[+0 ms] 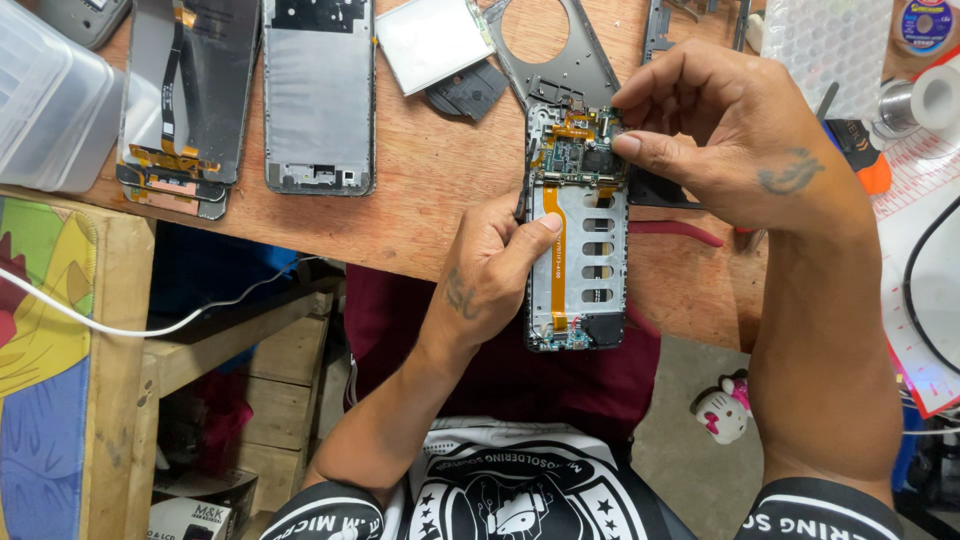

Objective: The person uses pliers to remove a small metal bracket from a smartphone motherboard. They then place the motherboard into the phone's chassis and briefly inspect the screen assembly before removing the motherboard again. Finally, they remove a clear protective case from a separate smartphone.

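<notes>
Both hands grip opened phone (pixel 578 240): left hand (pixel 492 270) its edge; right hand (pixel 720 140) pinching circuit board (pixel 578 152) | pinched part hidden

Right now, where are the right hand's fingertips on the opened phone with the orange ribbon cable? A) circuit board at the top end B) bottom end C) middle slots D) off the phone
A: the right hand pinches at the circuit board at the phone's top end, while the left hand grips its left edge.

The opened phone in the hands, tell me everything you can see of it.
The opened phone has its back cover off, showing a silver metal frame with slots, an orange ribbon cable down its length and a green circuit board at the top. It overhangs the wooden table's edge. The left hand grips its side; the right hand's fingertips pinch at the board.
</notes>
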